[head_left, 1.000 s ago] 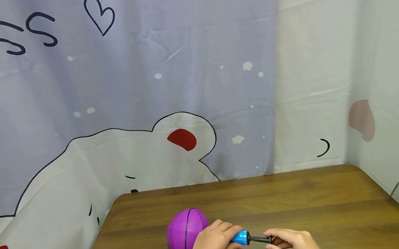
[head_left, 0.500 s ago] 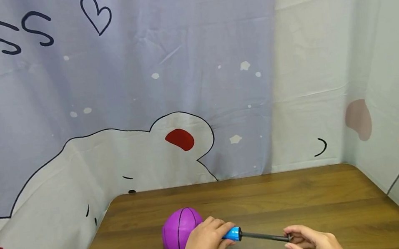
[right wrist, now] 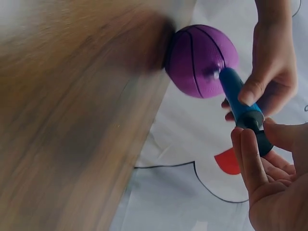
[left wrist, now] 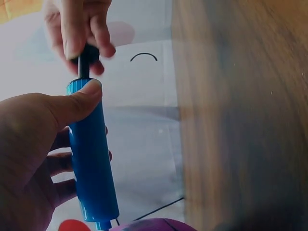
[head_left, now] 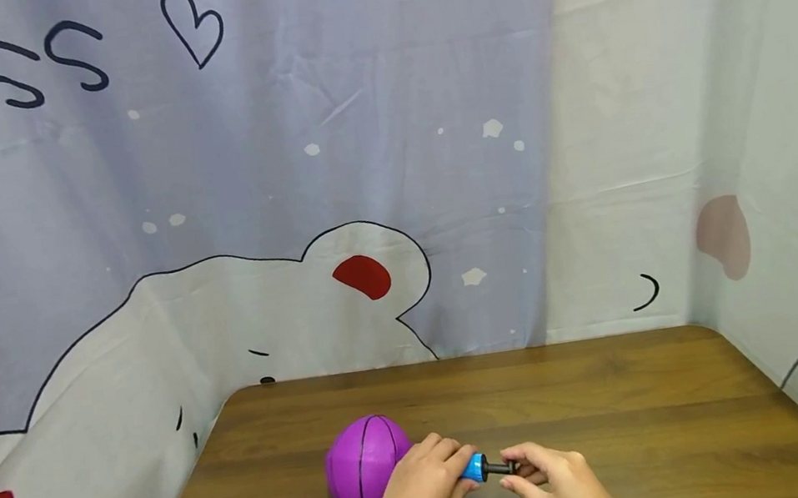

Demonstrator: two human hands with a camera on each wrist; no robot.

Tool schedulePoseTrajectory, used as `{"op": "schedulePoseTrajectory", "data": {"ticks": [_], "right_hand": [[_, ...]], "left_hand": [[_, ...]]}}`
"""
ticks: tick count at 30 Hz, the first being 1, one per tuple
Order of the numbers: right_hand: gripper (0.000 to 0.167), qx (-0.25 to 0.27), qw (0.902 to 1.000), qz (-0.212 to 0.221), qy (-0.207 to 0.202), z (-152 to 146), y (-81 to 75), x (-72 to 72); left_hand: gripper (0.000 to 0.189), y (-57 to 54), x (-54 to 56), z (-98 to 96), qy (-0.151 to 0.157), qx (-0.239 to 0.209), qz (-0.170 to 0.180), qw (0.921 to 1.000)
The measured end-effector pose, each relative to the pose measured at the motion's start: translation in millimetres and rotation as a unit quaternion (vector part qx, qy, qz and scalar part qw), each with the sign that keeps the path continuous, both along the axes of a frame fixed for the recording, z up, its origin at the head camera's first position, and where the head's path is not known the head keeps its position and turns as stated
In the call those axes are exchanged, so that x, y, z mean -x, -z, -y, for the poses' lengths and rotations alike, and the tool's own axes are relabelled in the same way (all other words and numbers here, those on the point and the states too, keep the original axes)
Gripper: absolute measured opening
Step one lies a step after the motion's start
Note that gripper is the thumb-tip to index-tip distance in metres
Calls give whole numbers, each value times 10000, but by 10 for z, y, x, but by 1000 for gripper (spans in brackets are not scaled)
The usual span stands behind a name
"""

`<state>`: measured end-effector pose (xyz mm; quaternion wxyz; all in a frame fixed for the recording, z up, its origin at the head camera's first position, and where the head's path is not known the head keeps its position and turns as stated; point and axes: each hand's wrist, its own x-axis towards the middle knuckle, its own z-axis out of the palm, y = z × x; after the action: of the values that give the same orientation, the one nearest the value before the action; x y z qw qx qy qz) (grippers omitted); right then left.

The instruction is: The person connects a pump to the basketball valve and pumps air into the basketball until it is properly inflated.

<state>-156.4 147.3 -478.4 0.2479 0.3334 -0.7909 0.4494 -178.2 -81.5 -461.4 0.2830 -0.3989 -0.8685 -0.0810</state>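
Left fingers [left wrist: 62, 163]: grasping blue plastic cylindrical pump [left wrist: 94, 159]
Right fingers [right wrist: 253, 161]: pinching black plunger handle [left wrist: 91, 54]
Purple, black-lined ball [head_left: 367, 465]: presumably being inflated
Next stroke: likely needs steady pump

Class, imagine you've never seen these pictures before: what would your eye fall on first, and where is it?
Probably the bright purple ball on the wooden table, left of centre in the head view. Just right of it, the left hand grips a blue pump while the right hand pinches its black handle. Behind them, a large cartoon-printed cloth fills the background.
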Motion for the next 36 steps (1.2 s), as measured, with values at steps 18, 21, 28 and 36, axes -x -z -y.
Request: {"op": "schedulePoseTrajectory", "data": {"ticks": [18,21,28,36], "right_hand": [[31,110,9944,621,853,-382,-52,-204],[29,76,9874,1010,1219,-486,-98,-272],[26,-33,9799,1286,1527,-524,-148,-325],[25,-21,9908,868,1041,-277,-86,-206]], "left_hand": [[40,27,68,160,71,-274,289,9992],[41,17,78,166,81,-299,272,9991],[40,-1,49,154,73,-299,250,9992],[38,7,11,86,-1,-63,85,9999]]}}
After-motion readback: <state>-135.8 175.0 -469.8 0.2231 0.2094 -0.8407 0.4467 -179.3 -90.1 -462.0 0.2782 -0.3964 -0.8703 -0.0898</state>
